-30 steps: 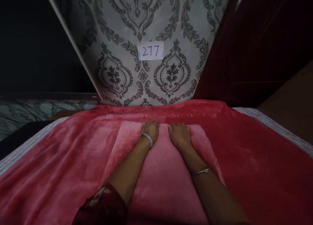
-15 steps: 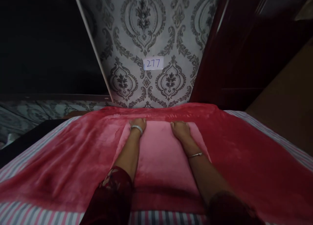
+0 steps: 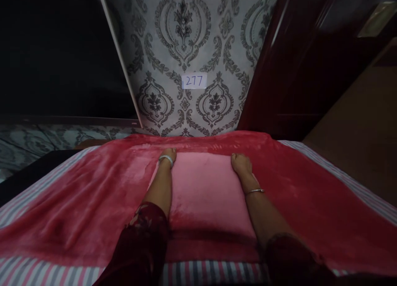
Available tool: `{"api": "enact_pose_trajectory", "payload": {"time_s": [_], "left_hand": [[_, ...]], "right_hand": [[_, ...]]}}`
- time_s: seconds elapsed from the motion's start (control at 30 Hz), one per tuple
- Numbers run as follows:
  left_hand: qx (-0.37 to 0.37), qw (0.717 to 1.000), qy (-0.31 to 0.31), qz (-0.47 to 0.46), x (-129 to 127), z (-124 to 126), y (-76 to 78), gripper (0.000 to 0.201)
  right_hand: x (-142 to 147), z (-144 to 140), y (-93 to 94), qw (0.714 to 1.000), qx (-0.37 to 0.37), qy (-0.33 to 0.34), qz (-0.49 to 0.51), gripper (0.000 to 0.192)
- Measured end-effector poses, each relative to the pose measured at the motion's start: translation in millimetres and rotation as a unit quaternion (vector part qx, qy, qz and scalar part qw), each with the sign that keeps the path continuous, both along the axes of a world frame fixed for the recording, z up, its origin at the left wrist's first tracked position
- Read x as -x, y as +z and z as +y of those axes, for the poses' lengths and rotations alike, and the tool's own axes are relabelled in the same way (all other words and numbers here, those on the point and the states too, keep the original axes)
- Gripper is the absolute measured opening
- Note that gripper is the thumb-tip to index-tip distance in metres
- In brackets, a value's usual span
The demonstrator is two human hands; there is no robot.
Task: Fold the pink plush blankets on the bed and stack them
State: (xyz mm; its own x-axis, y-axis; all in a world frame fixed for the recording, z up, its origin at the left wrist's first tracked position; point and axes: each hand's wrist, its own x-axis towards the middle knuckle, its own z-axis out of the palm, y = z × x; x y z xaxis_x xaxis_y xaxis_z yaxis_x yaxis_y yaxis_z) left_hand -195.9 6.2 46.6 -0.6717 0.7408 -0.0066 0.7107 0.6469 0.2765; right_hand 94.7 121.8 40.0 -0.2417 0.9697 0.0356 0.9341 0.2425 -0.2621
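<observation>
"While the left hand (image 3: 168, 154) is curving over the far edge of the folded pink cloth (image 3: 201, 186), near its left corner, what's the right hand (image 3: 242, 165) doing?"

"It's curling over that same edge, near the right corner. Fingertips are hiding, so I can't tell whether either hand is pinching or only pressing."

"And how is the cloth lying?"

"Flat on the red blanket (image 3: 310, 203), its far edge facing the patterned wall (image 3: 182, 42). Its long axis seems to be running from the person toward the wall, but the forearms are crossing both sides, so I'm not certain."

"Any room around it?"

"Blanket is spreading wide to left and right. Ahead, a narrow strip is lying before the wall; nearest the person, the blanket is ending over a striped sheet (image 3: 214, 272)."

"What are you losing?"

"Arms are covering the near corners, shadow is muddying the near edge, and the dark screen (image 3: 56, 54) is running out of view."
</observation>
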Motion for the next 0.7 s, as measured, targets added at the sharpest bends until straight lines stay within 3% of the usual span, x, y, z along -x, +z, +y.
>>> {"api": "enact_pose_trajectory", "payload": {"time_s": [0.1,0.2,0.3,0.37,0.43,0.53,0.6,0.7], "left_hand": [[0.015,1.000,-0.016,-0.006,-2.6,-4.9,10.8,0.041],[0.024,0.999,-0.034,0.011,-13.0,-13.9,33.6,0.037],[0.016,0.996,-0.063,0.056,-41.4,-34.4,52.2,0.044],[0.004,0.990,-0.111,0.083,-71.8,-57.3,53.2,0.048],[0.000,0.977,-0.188,0.098,-106.6,-85.7,43.1,0.050],[-0.010,0.938,-0.321,0.130,-150.2,-126.0,13.1,0.057],[-0.016,0.931,-0.336,0.143,-166.0,-142.7,-9.2,0.060],[-0.036,0.933,-0.318,0.167,-172.3,-150.1,-33.5,0.059]], "right_hand": [[-1.9,-1.5,6.1,1.000,0.011,0.001,0.006,0.054],[-5.7,-4.6,20.8,0.999,0.029,0.012,0.008,0.051],[-9.9,-23.7,35.4,0.999,0.004,0.033,0.015,0.053],[-12.0,-51.5,37.6,0.994,-0.055,0.096,0.020,0.055],[-13.8,-88.6,30.7,0.974,-0.106,0.198,0.021,0.055],[-16.4,-142.2,6.1,0.941,-0.115,0.317,0.004,0.054],[-18.2,-164.2,-13.0,0.933,-0.118,0.341,-0.005,0.055],[-19.7,-174.5,-32.5,0.934,-0.134,0.331,0.001,0.056]]}}
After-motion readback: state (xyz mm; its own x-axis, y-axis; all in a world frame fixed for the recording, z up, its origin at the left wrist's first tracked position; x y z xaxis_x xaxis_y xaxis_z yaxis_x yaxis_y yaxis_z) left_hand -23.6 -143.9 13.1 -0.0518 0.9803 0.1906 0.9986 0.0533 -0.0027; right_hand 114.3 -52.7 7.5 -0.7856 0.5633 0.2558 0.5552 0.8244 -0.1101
